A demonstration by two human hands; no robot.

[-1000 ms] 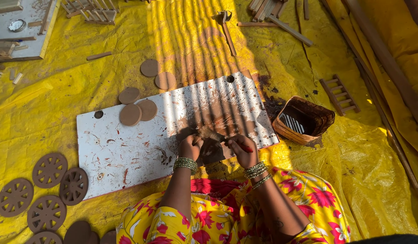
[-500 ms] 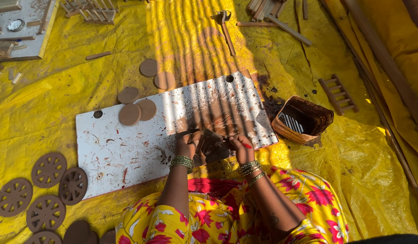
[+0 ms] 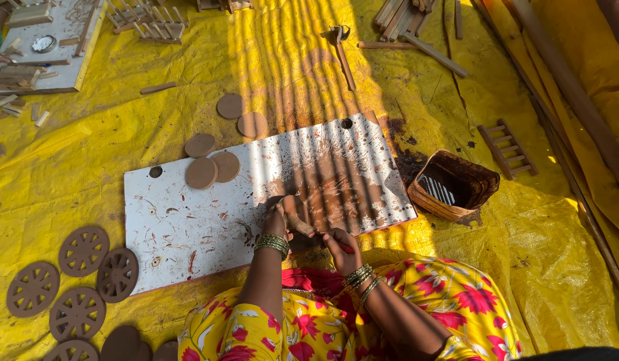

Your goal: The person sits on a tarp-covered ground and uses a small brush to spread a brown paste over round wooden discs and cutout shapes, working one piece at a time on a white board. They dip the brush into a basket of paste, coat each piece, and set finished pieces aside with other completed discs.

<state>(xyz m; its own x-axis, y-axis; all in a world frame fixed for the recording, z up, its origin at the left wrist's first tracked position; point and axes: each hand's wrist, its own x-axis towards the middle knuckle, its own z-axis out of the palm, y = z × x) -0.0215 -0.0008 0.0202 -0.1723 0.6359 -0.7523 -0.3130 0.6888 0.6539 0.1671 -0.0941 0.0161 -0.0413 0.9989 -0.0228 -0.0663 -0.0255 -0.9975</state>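
A big yellow sheet (image 3: pixel 109 140) covers the ground. On the left lie brown clay wheels (image 3: pixel 83 250) with spokes cut in them, close together in a bunch. Four flat round clay discs (image 3: pixel 201 172) sit near the top edge of the white board, two on it and two just beside it on the sheet. Two more discs (image 3: pixel 241 115) lie a bit farther up. A small brown basket (image 3: pixel 478 182) stands to the right of the board, with something striped inside. A little wooden ladder (image 3: pixel 506 148) lies near the basket. A hammer (image 3: pixel 341 50) rests at the top, beside a pile of wooden sticks (image 3: pixel 416 27).
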